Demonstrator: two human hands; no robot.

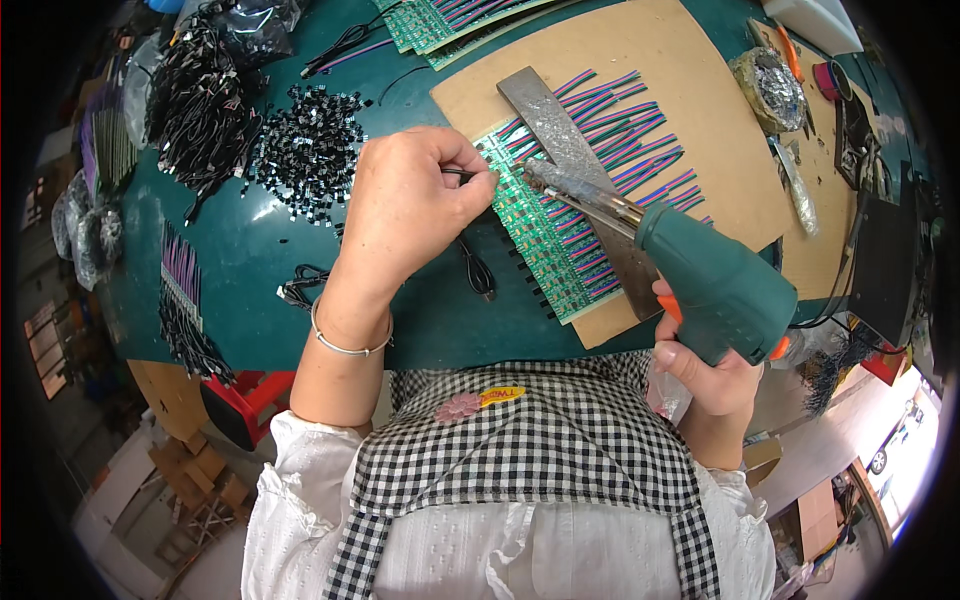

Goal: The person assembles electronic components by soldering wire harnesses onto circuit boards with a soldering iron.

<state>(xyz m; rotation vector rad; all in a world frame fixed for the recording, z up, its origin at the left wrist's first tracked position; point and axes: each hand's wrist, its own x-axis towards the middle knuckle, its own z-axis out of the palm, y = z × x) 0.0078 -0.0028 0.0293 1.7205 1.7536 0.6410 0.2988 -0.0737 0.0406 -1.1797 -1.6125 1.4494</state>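
Note:
A green circuit board panel [540,240] lies at a slant on a cardboard sheet [680,70]. Rows of pink, blue and dark wires [630,135] run from its right side under a flat metal bar [560,125]. My left hand [400,205] is closed in a pinch on a thin black cable [457,172] at the board's upper left edge. A cable end with a plug [482,275] hangs below that hand. My right hand [710,380] grips a green soldering gun [715,275] with an orange trigger. Its tip reaches the board close to my left fingertips; exact contact is unclear.
Small black connectors [310,150] are heaped at the left, beside a bundle of black cables [205,115]. More boards [435,25] are stacked at the far edge. At right are a foil-wrapped round thing [770,90] and a black box [885,265].

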